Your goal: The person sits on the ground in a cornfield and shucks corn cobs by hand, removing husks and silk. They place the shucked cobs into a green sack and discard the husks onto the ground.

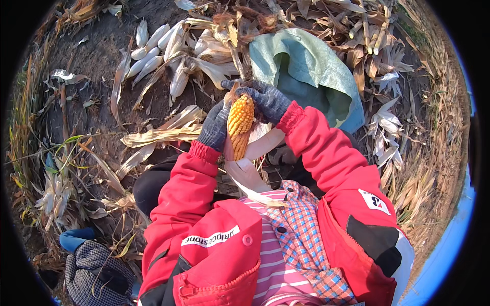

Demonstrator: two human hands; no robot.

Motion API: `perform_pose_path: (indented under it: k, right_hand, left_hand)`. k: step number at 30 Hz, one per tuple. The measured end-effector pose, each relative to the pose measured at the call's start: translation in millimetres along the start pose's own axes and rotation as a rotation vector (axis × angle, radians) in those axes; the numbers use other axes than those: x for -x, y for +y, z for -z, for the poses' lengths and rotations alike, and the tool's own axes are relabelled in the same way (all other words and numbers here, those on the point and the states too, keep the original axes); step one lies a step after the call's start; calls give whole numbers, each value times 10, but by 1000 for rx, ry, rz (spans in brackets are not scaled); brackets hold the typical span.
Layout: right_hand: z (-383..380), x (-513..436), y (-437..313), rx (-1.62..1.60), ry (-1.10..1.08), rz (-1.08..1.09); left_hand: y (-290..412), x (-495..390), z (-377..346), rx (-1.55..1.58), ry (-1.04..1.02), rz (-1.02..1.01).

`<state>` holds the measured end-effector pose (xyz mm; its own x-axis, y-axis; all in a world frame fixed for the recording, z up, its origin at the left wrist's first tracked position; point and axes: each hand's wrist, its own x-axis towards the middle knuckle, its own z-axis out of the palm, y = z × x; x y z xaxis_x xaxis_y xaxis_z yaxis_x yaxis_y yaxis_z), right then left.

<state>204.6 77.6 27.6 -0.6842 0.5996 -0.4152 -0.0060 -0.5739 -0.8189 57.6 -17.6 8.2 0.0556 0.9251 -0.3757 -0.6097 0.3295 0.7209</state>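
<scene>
An ear of corn (pixel 240 126) with bare yellow kernels points away from me, just beyond my lap. My left hand (pixel 215 126), in a dark grey knit glove, grips the ear along its left side. At the tip, my gloved right hand (pixel 266 99) closes its fingers on a thin strip of dry husk (pixel 231 95); part of the grip is hidden behind the ear. Peeled pale husk leaves (pixel 249 174) hang from the near end towards my chest.
Beyond my right hand lies a green woven sack (pixel 298 57). Several ears in pale husks (pixel 149 57) lie on the soil ahead. Cut stalks (pixel 377 36) lie at the far right, loose dry husks (pixel 164 134) at left. Another person (pixel 97 269) in checked clothing is at lower left.
</scene>
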Motion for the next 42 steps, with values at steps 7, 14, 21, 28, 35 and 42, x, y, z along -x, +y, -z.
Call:
perform_pose_path:
  k: [7, 14, 21, 28, 35, 42]
  right_hand:
    - [-6, 136, 1, -52, -260, -86]
    - [-239, 240, -202, 254, 66, -209]
    - [-29, -20, 235, -458, 337, 8]
    - [97, 16, -74, -145, 285, 309]
    - [-99, 156, -190, -101, 307, 56]
    - [-133, 156, -82, 267, 237, 5]
  left_hand:
    - [-283, -38, 271, -125, -96, 38]
    - [-196, -58, 200, -326, -175, -152]
    - [-132, -140, 72, 546, -359, 233]
    - [-150, -34, -37, -512, -1, -120]
    - [-124, -61, 268, -61, 39, -149]
    - [-160, -130, 642, 350, 67, -271]
